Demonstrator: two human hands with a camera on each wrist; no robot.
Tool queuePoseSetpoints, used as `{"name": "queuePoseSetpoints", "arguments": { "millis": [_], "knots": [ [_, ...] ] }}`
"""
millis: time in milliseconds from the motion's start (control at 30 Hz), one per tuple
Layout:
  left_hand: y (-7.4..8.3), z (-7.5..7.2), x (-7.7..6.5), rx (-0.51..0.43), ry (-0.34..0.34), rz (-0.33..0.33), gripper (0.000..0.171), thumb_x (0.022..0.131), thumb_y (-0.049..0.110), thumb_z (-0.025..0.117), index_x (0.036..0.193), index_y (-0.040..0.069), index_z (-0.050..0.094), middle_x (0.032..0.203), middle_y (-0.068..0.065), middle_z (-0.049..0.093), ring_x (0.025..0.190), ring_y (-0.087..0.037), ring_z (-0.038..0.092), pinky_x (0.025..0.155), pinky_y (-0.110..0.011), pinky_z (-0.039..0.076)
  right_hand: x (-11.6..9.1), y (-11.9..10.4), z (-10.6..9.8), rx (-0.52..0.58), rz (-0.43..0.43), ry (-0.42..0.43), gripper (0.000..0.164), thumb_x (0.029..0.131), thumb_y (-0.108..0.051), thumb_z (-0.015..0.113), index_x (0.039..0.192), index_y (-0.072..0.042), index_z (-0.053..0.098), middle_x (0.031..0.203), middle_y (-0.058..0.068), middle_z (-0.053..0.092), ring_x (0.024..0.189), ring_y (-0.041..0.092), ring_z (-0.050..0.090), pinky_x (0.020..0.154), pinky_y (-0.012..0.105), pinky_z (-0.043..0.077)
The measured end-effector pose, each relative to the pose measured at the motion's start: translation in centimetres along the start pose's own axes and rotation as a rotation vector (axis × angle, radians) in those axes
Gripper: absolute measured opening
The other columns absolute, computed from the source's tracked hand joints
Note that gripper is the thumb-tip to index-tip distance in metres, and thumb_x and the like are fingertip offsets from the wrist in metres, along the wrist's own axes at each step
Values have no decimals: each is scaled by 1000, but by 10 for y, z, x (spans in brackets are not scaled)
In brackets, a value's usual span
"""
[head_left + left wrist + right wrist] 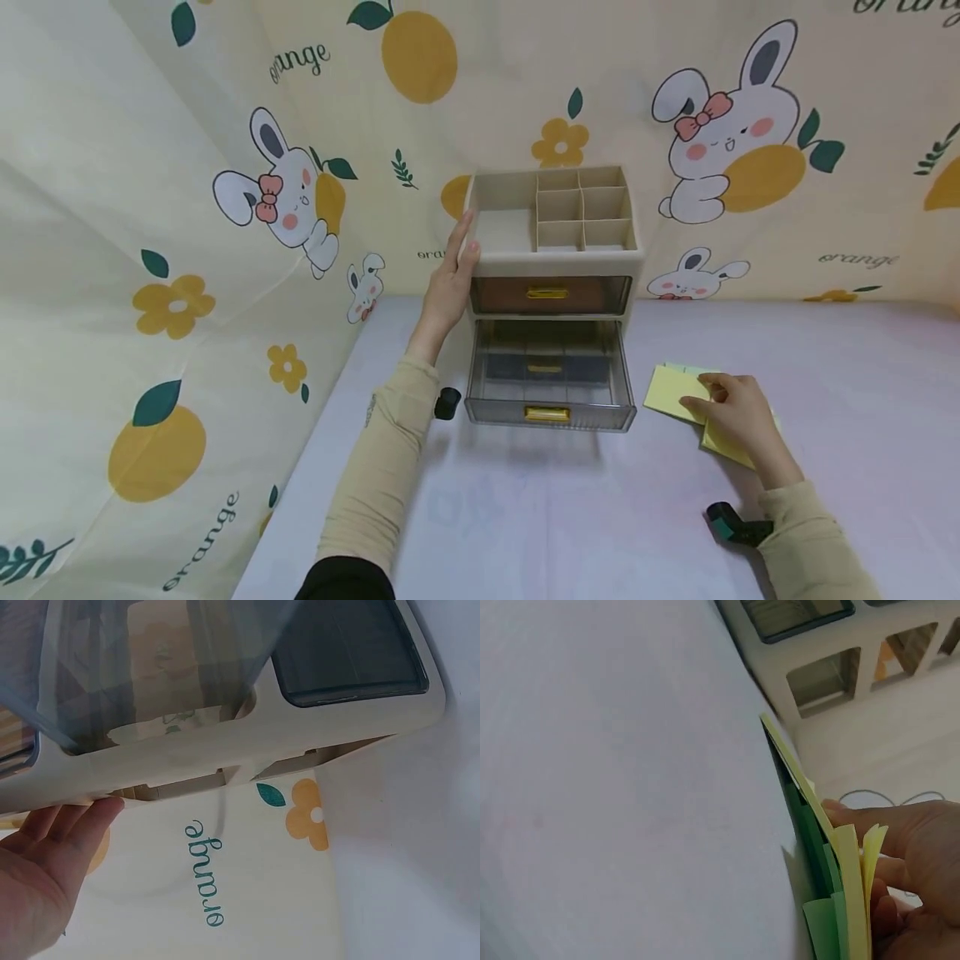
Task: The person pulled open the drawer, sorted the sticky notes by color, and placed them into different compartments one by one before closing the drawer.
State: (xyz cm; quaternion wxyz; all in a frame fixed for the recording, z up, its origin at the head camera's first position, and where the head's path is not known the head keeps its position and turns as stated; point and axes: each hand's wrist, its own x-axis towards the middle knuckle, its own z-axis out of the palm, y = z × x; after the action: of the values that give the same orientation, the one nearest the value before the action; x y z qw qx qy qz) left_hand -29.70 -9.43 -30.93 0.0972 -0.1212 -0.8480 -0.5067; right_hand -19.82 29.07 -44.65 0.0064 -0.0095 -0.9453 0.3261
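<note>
A cream desktop drawer organizer [555, 265] stands against the back wall. Its clear lower drawer [495, 413] is pulled out, while the upper drawer [495, 296] is in. My left hand [444, 292] rests against the organizer's left side, fingers fairly straight; in the left wrist view its fingertips [109, 810] touch the organizer's edge. To the right of the drawer, my right hand [738, 412] pinches yellow sticky notes [670, 392] close over the table. Green sheets [821, 922] show under the yellow ones in the right wrist view. My thumb and fingers partly cover the notes.
Small open compartments [560, 204] top the organizer. A printed cloth wall [487, 75] with rabbits and oranges runs behind and to the left. The table [510, 517] is covered in pale cloth. A dark device [738, 527] sits at my right wrist.
</note>
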Motion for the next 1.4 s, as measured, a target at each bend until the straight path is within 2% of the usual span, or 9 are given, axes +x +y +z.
{"name": "queuePoseSetpoints", "arguments": {
  "millis": [233, 333, 533, 667, 767, 900, 1100, 1267, 1400],
  "knots": [
    [-1, -1, -4, -13, 18, -15, 44, 94, 58, 30, 136, 63, 16, 155, 4, 24, 134, -41, 36, 102, -64, 30, -4, -3, 3, -4, 16, 17, 78, 87, -41, 62, 130, 20, 38, 107, 30, 43, 96, 36, 36, 73, 36, 35],
    [-2, -4, -5, -17, 8, -18, 44, 94, 58, 29, 136, 62, 15, 156, 6, 23, 135, -39, 34, 104, -63, 29, -5, -4, 4, -11, 10, 16, 79, 87, -40, 62, 129, 22, 37, 106, 31, 43, 96, 37, 35, 74, 39, 36],
    [-5, -11, -7, -14, -19, -28, 45, 96, 54, 29, 136, 63, 11, 157, 8, 18, 138, -39, 29, 106, -63, 25, -4, -5, 10, 8, 25, 21, 80, 84, -44, 64, 127, 20, 40, 100, 25, 43, 94, 35, 33, 71, 36, 34],
    [-5, -13, -9, 3, -14, -34, 46, 95, 56, 30, 137, 63, 10, 157, 9, 16, 139, -37, 27, 107, -62, 24, -2, -6, 12, 48, 46, 25, 81, 82, -45, 67, 126, 17, 38, 105, 27, 43, 95, 35, 38, 73, 39, 37],
    [-4, -12, -9, 31, 7, -32, 48, 92, 64, 28, 137, 62, 11, 156, 10, 18, 137, -37, 31, 106, -60, 28, -2, -7, 10, 65, 50, 29, 80, 81, -43, 68, 126, 14, 35, 108, 30, 43, 96, 37, 40, 75, 43, 40],
    [0, -8, -5, 55, 25, -21, 53, 86, 74, 26, 136, 63, 12, 155, 7, 23, 132, -40, 39, 102, -59, 34, -1, -7, 4, 57, 47, 35, 76, 81, -36, 70, 125, 13, 32, 107, 33, 43, 97, 41, 39, 72, 43, 40],
    [4, -3, 0, 59, 34, -5, 49, 89, 70, 26, 135, 65, 10, 155, 2, 25, 129, -43, 42, 98, -63, 36, 4, -12, -6, 9, 77, -46, 78, 78, -30, 73, 123, 21, 34, 108, 39, 43, 95, 43, 39, 71, 42, 41],
    [5, 1, 0, 57, 33, 3, 48, 91, 66, 27, 136, 64, 9, 155, 1, 25, 127, -45, 43, 96, -63, 38, 6, -11, -10, -32, 54, -63, 62, 83, -26, 67, 119, 18, 43, 111, 40, 42, 95, 42, 39, 70, 37, 40],
    [5, 3, -1, 60, 35, -7, 48, 91, 66, 27, 135, 65, 9, 155, 1, 26, 125, -45, 45, 94, -63, 39, 2, -9, -10, -12, 25, -14, 47, 89, -27, 61, 112, 12, 48, 109, 34, 47, 94, 39, 43, 70, 35, 38]
  ]
}}
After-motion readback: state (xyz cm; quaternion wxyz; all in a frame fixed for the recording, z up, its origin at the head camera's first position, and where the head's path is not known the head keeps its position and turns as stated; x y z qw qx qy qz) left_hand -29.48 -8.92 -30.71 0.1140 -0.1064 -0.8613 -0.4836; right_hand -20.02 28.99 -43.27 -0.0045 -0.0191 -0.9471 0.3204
